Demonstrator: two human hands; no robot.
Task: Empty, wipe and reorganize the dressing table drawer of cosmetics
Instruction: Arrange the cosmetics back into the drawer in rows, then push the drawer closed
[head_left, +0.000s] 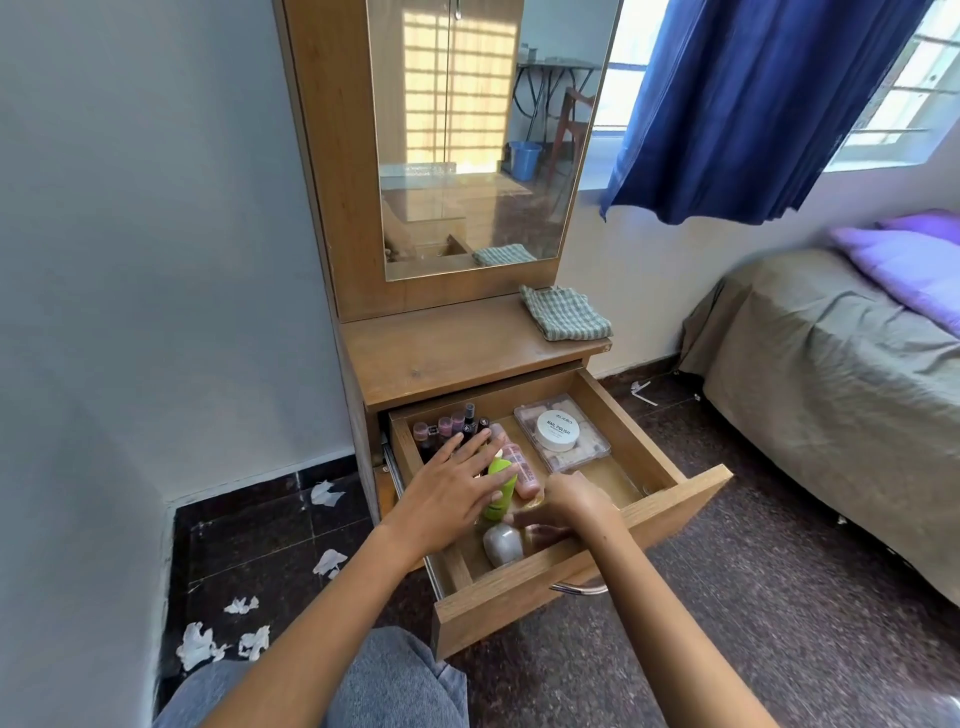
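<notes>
Hands Deep in a Tidy, Restocked Drawer

Cosmetics sit sorted inside the pulled-out wooden drawer (675, 514) of the dressing table, which suggests the reorganizing step is under way. The left hand (457, 483) lies flat with fingers spread over the lime-green plastic bottle (500, 493) and the pink bottle (519, 467) beside it, grasping nothing, probably steadying them so they stay in line. The right hand (569, 501) curls downward near the drawer's front; whether it holds something cannot be told, since its fingers are blurred. A row of small dark nail polish bottles (452, 423) stands upright along the back left. The clear plastic case (563, 431) with a round white nail-polish tub on top occupies the back right. A pale grey rounded jar (503, 543) rests at the front. The folded green checked cloth (563, 314) lies on the tabletop, and crumpled white tissues (218, 642) litter the floor, likely after wiping.
</notes>
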